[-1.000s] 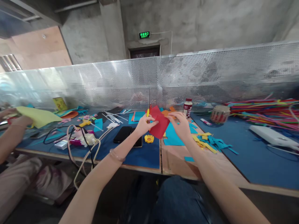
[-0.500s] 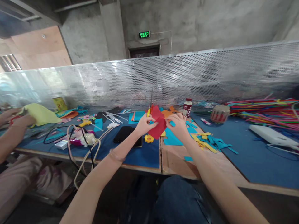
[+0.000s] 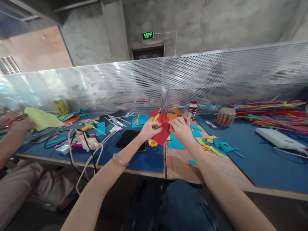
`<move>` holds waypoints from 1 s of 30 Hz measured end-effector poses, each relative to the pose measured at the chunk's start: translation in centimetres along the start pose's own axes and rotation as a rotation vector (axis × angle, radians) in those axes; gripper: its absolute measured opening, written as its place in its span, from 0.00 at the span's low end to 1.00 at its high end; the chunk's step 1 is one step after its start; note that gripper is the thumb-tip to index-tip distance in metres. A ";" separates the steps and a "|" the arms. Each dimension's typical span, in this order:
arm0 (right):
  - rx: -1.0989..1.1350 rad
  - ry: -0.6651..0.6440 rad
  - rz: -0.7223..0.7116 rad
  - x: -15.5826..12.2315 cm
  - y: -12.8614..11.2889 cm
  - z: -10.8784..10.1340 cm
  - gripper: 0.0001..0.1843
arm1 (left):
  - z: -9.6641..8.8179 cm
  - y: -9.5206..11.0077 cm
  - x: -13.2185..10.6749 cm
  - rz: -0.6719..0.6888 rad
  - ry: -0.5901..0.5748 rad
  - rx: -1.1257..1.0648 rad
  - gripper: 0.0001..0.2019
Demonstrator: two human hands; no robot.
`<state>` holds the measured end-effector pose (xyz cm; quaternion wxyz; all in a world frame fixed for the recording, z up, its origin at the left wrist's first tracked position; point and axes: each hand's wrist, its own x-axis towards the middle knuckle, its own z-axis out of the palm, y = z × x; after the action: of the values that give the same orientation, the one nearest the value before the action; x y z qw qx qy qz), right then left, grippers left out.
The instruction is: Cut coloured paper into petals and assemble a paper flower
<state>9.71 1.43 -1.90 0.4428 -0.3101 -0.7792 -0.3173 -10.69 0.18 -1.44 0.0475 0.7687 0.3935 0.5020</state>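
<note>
My left hand (image 3: pixel 149 129) pinches a sheet of red paper (image 3: pixel 161 136) that is creased or folded. Yellow-and-red scissors (image 3: pixel 157 117) stick up beside that hand's fingers, blades pointing upward; they seem to be held in it along with the paper. With fingers bent, my right hand (image 3: pixel 180 128) grips the paper's right edge. Just under the paper, a yellow ring-shaped piece (image 3: pixel 152 143) lies on the table. Blue paper (image 3: pixel 176 143) and orange paper (image 3: pixel 171 116) are spread behind and beneath the hands.
Two dark phones (image 3: pixel 125 138) lie left of my hands, near cables (image 3: pixel 101 150) and a yellow glue gun (image 3: pixel 87 127). A bottle (image 3: pixel 192 110), yellow and blue scraps (image 3: pixel 211 146), a jar (image 3: pixel 225 116) and a white power bank (image 3: pixel 279 138) are rightward. A co-worker's hands (image 3: pixel 20 123) cut yellow-green paper.
The red paper has been bent over and looks smaller. The scissors in my left hand have tilted to the right. My right hand has curled its fingers more closely at the paper's edge.
</note>
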 end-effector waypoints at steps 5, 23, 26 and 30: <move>0.050 0.063 0.077 -0.2 0.9 -0.3 0.09 | -0.1 -0.2 0.0 -0.025 -0.011 -0.007 0.08; 0.054 -0.068 0.022 -0.5 0.1 0.4 0.11 | -0.1 0.4 -0.2 0.051 -0.014 0.043 0.08; 0.005 -0.092 -0.010 -0.6 0.1 0.4 0.11 | -0.1 0.4 -0.2 0.061 -0.014 0.056 0.08; 0.002 -0.116 -0.034 -0.6 0.1 0.5 0.11 | 0.0 0.0 -0.2 0.064 -0.026 0.081 0.07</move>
<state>9.78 1.74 -2.62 0.3917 -0.3143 -0.8089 -0.3057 -10.76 0.02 -1.56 0.0053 0.7886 0.3882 0.4768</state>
